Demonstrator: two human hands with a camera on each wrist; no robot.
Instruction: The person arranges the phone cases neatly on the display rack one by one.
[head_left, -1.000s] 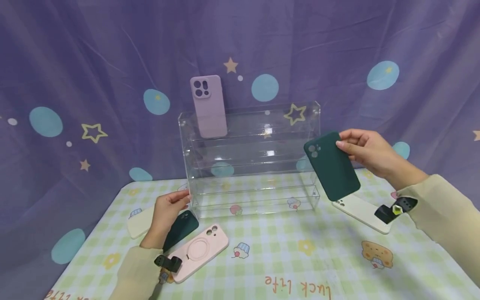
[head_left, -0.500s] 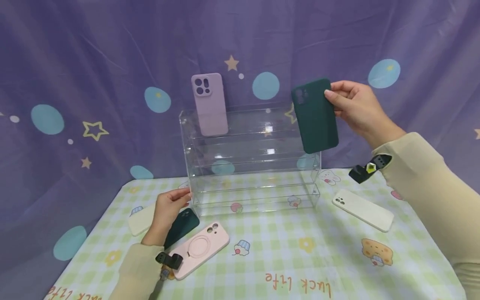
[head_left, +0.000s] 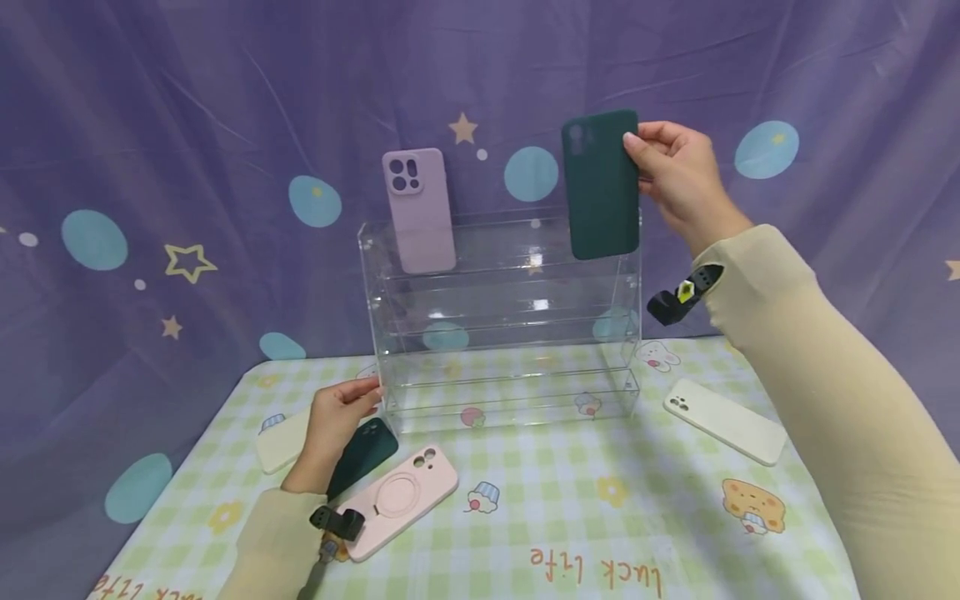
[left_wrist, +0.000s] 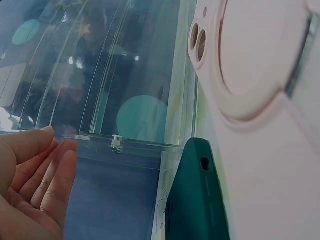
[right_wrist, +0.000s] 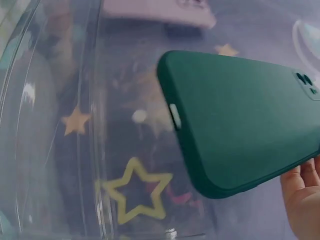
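Note:
My right hand (head_left: 678, 179) pinches a dark green phone case (head_left: 602, 187) by its upper right edge. The case is upright, its lower end in front of the top tier at the right of a clear acrylic display rack (head_left: 510, 325); whether they touch I cannot tell. In the right wrist view, the green case (right_wrist: 245, 120) hangs apart from the tier lines. My left hand (head_left: 335, 425) holds the rack's left side edge between thumb and fingers, as the left wrist view shows. A lilac phone case (head_left: 422, 212) stands on the top tier at the left.
Beside my left forearm lie a pink case with a ring (head_left: 397, 500), another dark green case (head_left: 367, 450) and a cream case (head_left: 285, 442), partly hidden. A white case (head_left: 723, 421) lies right of the rack on the checked tablecloth (head_left: 555, 500). A purple curtain (head_left: 225, 125) hangs behind.
My right hand has lifted the green case up and to the left, from beside the rack to its top right, turning it more upright. My left hand has stayed at the rack's side.

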